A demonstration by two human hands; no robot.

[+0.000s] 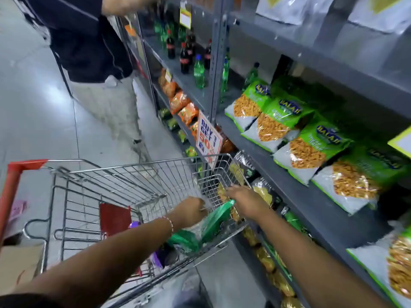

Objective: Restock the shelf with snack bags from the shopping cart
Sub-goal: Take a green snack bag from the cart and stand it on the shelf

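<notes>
A wire shopping cart (124, 174) with a red handle stands at the lower left beside the grey shelf (295, 187). Inside its near right corner lie green snack bags (216, 218). My left hand (191, 211) reaches down into the cart, its fingers closed at the top of a green bag. My right hand (245, 201) rests over the cart's right rim, fingers on the upper edge of the same upright green bag. A row of green snack bags (311, 143) with yellow contents lies along the middle shelf to the right.
Another person (95, 52) in a dark top stands ahead, reaching to the shelf. Soda bottles (189, 54) fill the far shelf, orange packets (180, 103) below them. A "buy 1 get 1" sign (208, 138) hangs off the shelf post. A cardboard box (20, 263) sits at left.
</notes>
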